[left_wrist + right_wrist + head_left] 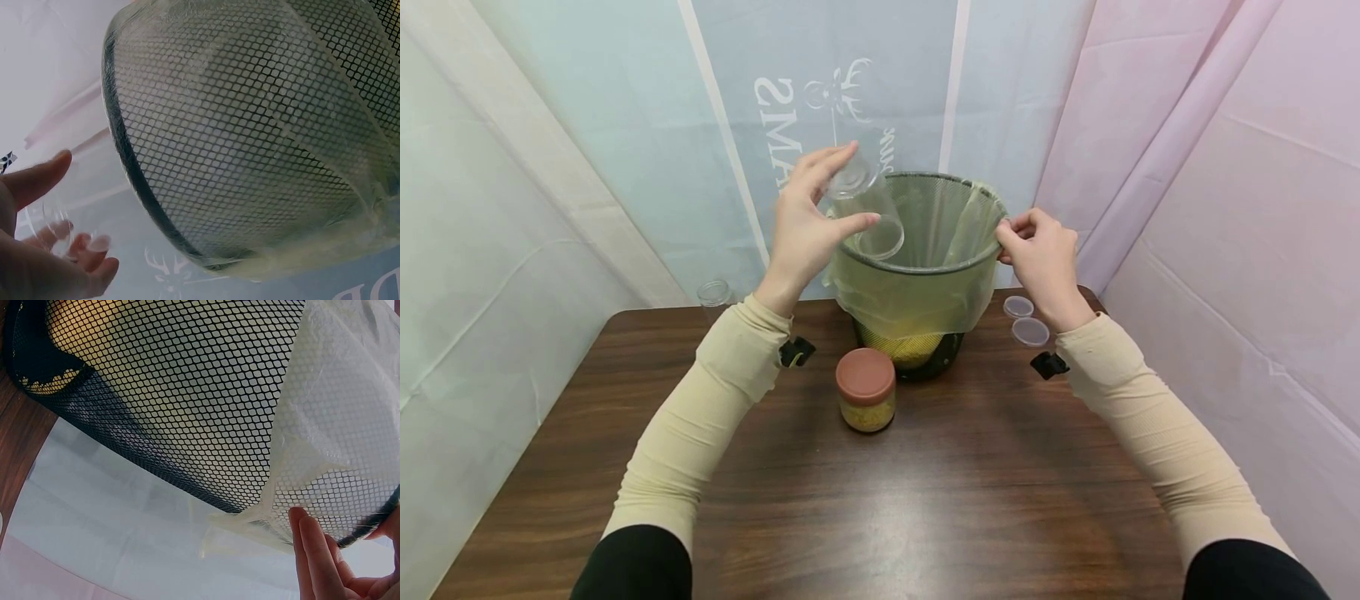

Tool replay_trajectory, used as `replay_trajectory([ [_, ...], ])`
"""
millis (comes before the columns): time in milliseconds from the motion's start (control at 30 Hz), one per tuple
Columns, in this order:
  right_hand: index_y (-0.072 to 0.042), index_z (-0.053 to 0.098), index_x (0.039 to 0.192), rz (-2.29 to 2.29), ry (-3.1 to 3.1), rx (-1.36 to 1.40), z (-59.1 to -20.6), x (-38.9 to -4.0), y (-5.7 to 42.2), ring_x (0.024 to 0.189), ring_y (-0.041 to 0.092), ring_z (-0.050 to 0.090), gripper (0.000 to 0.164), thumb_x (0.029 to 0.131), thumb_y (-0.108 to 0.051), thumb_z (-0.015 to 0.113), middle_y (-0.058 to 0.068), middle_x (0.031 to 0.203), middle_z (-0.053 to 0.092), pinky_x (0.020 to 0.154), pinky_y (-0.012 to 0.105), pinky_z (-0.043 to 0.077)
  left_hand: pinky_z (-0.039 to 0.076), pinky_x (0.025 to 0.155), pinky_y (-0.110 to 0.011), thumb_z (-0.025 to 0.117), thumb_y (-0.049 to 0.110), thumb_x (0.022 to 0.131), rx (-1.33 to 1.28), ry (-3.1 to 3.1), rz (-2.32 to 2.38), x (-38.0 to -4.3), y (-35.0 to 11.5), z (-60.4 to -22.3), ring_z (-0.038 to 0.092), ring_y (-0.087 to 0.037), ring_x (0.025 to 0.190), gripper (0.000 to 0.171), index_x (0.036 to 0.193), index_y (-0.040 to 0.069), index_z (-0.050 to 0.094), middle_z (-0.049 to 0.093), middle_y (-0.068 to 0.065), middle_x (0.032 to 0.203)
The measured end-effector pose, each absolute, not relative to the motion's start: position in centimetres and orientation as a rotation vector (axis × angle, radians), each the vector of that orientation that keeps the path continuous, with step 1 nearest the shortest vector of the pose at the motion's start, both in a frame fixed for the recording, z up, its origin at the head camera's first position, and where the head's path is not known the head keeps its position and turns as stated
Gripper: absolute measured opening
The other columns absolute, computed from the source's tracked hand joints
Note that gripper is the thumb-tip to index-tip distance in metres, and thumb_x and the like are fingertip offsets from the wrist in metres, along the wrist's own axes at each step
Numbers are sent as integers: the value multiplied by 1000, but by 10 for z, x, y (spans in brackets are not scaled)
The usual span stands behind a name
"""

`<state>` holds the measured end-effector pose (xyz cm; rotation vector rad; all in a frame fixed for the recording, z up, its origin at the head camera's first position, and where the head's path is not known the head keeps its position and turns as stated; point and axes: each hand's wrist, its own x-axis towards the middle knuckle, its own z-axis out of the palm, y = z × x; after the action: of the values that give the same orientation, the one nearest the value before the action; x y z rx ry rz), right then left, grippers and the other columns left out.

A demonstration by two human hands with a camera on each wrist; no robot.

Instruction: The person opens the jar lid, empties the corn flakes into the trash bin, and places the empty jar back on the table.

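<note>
In the head view my left hand (pixel 808 212) holds a clear plastic jar (pixel 874 202) between thumb and fingers, tilted over the near left rim of a mesh trash bin (pixel 910 367). Only a see-through edge of that jar (pixel 47 228) shows by my left hand (pixel 44 250) in the left wrist view. A pale yellow-green bag (pixel 917 300) lines the bin and folds down over its outside. My right hand (pixel 1043 257) pinches the bag-covered rim on the right. In the right wrist view, fingers (pixel 315 550) lie outside the mesh, with the thumb over the dark rim (pixel 369 526).
A jar with a reddish-brown lid (pixel 866 387) and yellowish contents stands in front of the bin. Two clear round lids (pixel 1030 332) lie to the right. Another clear jar (pixel 715 293) stands at the back left, partly behind my left forearm. Fabric curtains (pixel 587 125) surround the wooden table (pixel 925 500).
</note>
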<state>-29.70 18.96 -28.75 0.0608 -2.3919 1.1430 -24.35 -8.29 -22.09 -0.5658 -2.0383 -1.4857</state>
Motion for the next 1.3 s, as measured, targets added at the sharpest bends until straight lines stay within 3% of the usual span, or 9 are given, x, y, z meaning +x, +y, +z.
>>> replay_trajectory([
  [267, -12, 64, 92, 1138, -2390, 62, -288, -297, 189, 56, -3, 63, 31, 88, -38, 50, 0, 76, 68, 64, 15, 52, 32, 108, -20, 75, -14, 68, -856, -1983, -1357, -240, -75, -219, 43, -15, 128, 66, 129, -3, 54, 49, -15, 135],
  [533, -12, 64, 92, 1128, -2390, 60, -288, -297, 188, 55, -4, 62, 31, 88, -38, 50, 0, 76, 68, 65, 14, 51, 37, 105, -24, 74, -19, 66, -1006, -2023, -1250, -236, -72, -216, 42, -23, 130, 64, 126, -5, 57, 51, -18, 133],
  [833, -11, 64, 92, 1139, -2394, 62, -288, -297, 188, 56, -4, 62, 31, 88, -38, 50, 0, 76, 68, 65, 15, 52, 35, 106, -20, 75, -17, 65, -832, -2022, -1311, -241, -74, -217, 44, -20, 126, 67, 127, -3, 56, 51, -16, 131],
  [967, -11, 64, 92, 1145, -2393, 62, -288, -297, 188, 56, -3, 63, 31, 88, -38, 50, -1, 76, 67, 65, 15, 52, 40, 103, -20, 82, -5, 66, -621, -2012, -1443, -257, -82, -224, 47, -17, 121, 70, 130, 4, 56, 49, -12, 130],
  [1067, -11, 64, 92, 1139, -2393, 61, -287, -297, 188, 56, -3, 63, 31, 88, -39, 50, -1, 76, 68, 66, 15, 51, 49, 93, -23, 86, 10, 66, -479, -1989, -1542, -267, -88, -229, 57, -20, 110, 71, 131, 7, 56, 52, -11, 129],
  [1300, -12, 64, 92, 1129, -2401, 56, -288, -296, 189, 55, -3, 63, 31, 88, -39, 49, 0, 76, 68, 66, 15, 50, 53, 82, -28, 80, 33, 74, -291, -1983, -1720, -272, -97, -236, 65, -21, 98, 66, 131, 11, 54, 54, -13, 127],
])
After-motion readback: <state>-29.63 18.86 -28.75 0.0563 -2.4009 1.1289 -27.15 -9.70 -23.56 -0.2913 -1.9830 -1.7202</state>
